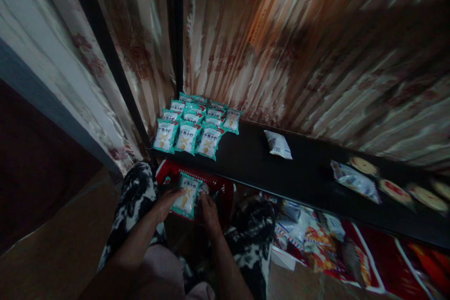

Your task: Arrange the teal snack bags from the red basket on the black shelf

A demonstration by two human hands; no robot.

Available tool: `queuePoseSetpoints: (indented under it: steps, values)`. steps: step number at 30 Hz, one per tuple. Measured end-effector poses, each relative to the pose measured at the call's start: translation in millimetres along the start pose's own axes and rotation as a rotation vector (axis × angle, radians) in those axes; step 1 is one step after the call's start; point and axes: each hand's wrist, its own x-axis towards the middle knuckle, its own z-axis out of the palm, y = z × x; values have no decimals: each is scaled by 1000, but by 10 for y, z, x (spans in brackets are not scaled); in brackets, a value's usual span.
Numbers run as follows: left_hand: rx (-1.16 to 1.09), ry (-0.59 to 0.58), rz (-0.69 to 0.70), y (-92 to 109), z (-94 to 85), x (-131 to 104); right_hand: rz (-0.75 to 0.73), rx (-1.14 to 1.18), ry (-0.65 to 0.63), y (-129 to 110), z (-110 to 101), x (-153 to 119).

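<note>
A teal-and-white snack bag (186,195) is held upright between my hands over a red basket (229,195). My left hand (171,200) grips the bag's left edge, thumb across its front. At the right edge is my right hand (208,209), its fingers closed against the bag's side and partly in shadow. Behind, on the left end of a black shelf (242,159), matching snack bags (187,137) stand in several rows. More teal packaging shows inside the basket, mostly hidden by the held bag and my hands.
A lone white packet (278,144) lies mid-shelf. Farther right are a blue-and-white packet (355,181) and several round items (397,192). Assorted packets (309,232) sit below the shelf. Dark posts (177,28) and a patterned curtain (225,47) rise behind.
</note>
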Motion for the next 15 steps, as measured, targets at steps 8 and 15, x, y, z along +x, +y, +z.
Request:
queuePoseSetpoints:
  steps: [8, 15]
  values:
    - [-87, 88, 15, -76, 20, 45, 68, 110, -169, -148, 81, -189]
    - [-114, 57, 46, -127, 28, 72, 52, 127, -188, -124, 63, -229]
